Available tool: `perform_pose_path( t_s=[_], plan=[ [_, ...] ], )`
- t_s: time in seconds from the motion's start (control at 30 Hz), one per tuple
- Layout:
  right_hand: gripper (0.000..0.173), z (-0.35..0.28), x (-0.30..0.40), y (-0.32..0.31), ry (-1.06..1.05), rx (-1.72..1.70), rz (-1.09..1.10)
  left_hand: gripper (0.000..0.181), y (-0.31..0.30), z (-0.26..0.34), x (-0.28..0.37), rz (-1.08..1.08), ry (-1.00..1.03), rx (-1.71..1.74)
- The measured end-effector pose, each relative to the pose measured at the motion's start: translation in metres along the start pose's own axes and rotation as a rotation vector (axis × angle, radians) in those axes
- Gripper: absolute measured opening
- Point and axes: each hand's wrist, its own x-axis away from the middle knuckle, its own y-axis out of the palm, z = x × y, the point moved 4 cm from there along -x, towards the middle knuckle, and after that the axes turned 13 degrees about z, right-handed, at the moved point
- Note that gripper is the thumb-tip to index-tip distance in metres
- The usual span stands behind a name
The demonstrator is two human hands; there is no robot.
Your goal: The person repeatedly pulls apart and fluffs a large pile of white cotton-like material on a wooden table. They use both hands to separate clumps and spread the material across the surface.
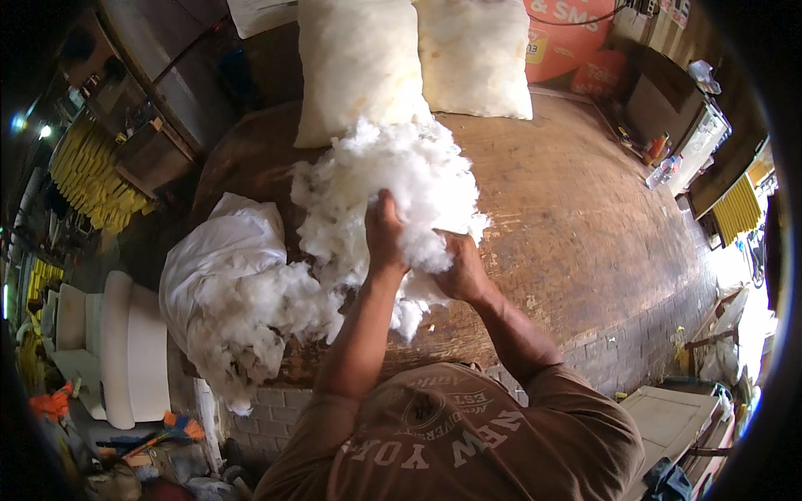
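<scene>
A large heap of white fibre stuffing [407, 169] lies on the wooden table before me. My left hand [385, 232] is sunk into its near side, thumb up, with part of the fingers hidden by the fluff. A tuft of stuffing lies between both hands, and my right hand [462, 266] is curled around its right side. To the left, a white fabric cover [229, 232] spills greyer stuffing [250, 313] over the table's near edge. Two plump off-white cushions [360, 62] [476, 56] stand beyond the heap.
The brown wooden table [583, 206] has a worn surface. A plastic bottle [664, 172] and an orange container [656, 149] are at its right edge. A cream upholstered sofa [141, 351] stands at lower left, and a pale panel [670, 419] at lower right.
</scene>
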Motion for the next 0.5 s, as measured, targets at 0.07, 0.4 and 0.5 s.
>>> perform_pose_path(
  t_s=[0.07,0.4,0.5],
  plan=[
    [0.032,0.008,0.017,0.005,0.012,-0.009,-0.063,0.041,-0.009,0.006,-0.018,0.007,-0.129,0.189],
    [0.061,-0.038,-0.005,-0.015,-0.023,0.038,0.112,0.045,0.003,0.008,0.005,-0.018,-0.501,0.531],
    [0.056,-0.014,-0.01,0.002,-0.212,0.163,0.175,0.045,0.009,-0.001,0.009,-0.025,-0.408,0.457]
  ],
)
